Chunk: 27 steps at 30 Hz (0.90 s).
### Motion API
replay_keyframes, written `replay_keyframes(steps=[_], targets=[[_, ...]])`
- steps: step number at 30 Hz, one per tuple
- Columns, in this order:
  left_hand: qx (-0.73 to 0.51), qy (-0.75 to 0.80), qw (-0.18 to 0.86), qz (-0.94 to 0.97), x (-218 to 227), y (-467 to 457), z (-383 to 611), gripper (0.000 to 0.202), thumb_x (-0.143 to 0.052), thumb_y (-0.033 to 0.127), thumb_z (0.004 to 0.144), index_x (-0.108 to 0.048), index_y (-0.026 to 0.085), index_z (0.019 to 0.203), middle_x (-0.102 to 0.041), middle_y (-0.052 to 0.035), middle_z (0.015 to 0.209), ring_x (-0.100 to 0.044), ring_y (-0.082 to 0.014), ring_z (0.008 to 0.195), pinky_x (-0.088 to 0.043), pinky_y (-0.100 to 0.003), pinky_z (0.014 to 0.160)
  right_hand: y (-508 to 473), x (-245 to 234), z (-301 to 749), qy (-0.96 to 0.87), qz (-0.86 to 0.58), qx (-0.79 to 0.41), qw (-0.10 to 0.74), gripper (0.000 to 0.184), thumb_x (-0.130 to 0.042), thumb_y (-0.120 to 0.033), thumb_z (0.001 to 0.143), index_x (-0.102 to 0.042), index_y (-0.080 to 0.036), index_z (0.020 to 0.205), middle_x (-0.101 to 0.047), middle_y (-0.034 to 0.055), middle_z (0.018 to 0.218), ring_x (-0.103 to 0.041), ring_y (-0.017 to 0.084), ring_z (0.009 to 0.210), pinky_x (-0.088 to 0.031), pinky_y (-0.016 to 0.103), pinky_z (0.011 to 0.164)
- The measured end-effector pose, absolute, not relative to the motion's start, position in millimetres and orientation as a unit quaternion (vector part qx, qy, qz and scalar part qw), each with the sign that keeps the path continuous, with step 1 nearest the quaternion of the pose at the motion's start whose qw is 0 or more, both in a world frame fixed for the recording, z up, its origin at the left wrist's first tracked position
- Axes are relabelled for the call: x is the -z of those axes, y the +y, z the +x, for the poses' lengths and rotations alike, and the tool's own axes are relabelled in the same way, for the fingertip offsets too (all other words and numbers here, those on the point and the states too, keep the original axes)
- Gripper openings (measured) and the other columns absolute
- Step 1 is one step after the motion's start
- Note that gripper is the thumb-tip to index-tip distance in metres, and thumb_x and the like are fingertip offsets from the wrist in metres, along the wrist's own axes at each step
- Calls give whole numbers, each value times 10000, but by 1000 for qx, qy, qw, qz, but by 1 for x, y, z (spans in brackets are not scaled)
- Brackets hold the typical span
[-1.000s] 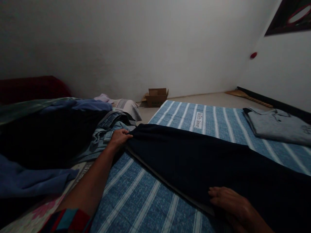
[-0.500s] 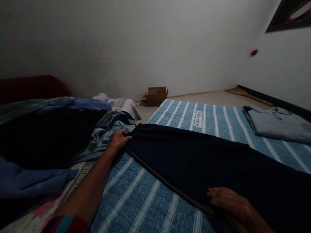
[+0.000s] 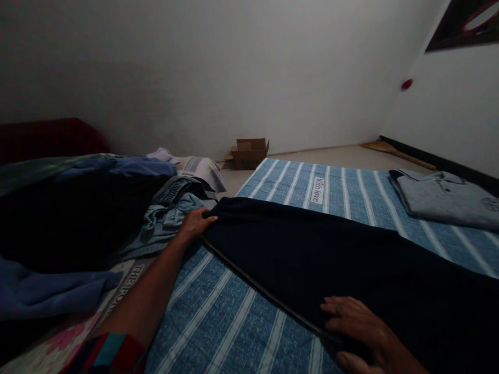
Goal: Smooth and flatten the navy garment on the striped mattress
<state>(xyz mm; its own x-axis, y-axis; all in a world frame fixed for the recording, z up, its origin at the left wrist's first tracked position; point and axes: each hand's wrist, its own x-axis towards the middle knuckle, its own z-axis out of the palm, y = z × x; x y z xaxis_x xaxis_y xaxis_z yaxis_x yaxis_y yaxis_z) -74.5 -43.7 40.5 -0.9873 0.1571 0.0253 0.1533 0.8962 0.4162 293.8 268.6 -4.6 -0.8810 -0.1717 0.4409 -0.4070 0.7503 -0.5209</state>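
Observation:
Dark navy trousers [image 3: 288, 244] lie stretched lengthwise across a blue bedspread with white stripes [image 3: 234, 322], a pale line along their near edge. At the narrow far-left end, my left hand [image 3: 197, 223] grips the cloth between thumb and fingers. My right hand [image 3: 358, 327] lies on the trousers close to the near edge, fingers apart and thumb spread, holding nothing. The right-hand end of the trousers runs out of view.
On the left is a heap of clothes, with a black garment [image 3: 78, 218] and light blue jeans [image 3: 171, 213]. A folded grey polo shirt [image 3: 444, 200] lies at the right. An open cardboard box [image 3: 249, 156] stands by the wall.
My right hand has moved slightly left along the trousers, and its fingers and thumb have spread apart. My left hand stays at the narrow end, its thumb reaching a little further over the cloth.

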Motion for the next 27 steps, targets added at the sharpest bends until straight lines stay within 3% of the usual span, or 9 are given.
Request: replay_keyframes(steps=[7,10,14,21,24,27], targets=[[-281,955,61,68,-40,-52,-74,420,-612,547,648,-693,165,802,-710,-38,740,-667,-228,725,-504,-262,581,274,25,293,-925,158,-328,107,379,-662,-335,785,-649,-270,1158,-645,95,1200,-580,287,1142,-482,468,957],[-298,951,50,61,-40,-55,-74,480,-570,595,680,-705,167,851,-716,-37,773,-670,-222,740,-499,-256,566,276,33,295,-925,134,-346,84,370,-647,-344,797,-650,-273,1160,-629,99,1225,-556,290,1173,-438,500,995],[-292,955,2,40,-38,-57,-73,464,-581,504,704,-684,154,991,-723,-56,927,-670,-223,850,-512,-258,655,275,28,294,-925,109,-363,33,354,-641,-361,800,-664,-272,1141,-616,107,1244,-531,302,1201,-415,524,1006],[-195,978,-42,66,-49,-41,-70,318,-608,334,689,-679,112,905,-701,-131,965,-641,-294,948,-489,-342,827,269,0,286,-921,99,-377,-4,317,-632,-357,799,-696,-255,1092,-632,113,1217,-544,304,1185,-435,503,992],[-160,978,-86,107,-55,-28,-57,366,-591,297,707,-644,111,1017,-632,-159,1150,-536,-324,1144,-387,-402,999,267,-6,284,-912,112,-393,20,284,-626,-350,802,-710,-254,1056,-656,105,1180,-565,293,1162,-457,468,981],[-136,964,-119,197,-55,-11,-35,381,-568,313,747,-615,138,1083,-550,-133,1291,-434,-267,1261,-275,-357,1099,266,-6,284,-909,114,-399,32,290,-617,-362,808,-704,-252,1062,-659,106,1173,-571,292,1154,-464,473,971]])
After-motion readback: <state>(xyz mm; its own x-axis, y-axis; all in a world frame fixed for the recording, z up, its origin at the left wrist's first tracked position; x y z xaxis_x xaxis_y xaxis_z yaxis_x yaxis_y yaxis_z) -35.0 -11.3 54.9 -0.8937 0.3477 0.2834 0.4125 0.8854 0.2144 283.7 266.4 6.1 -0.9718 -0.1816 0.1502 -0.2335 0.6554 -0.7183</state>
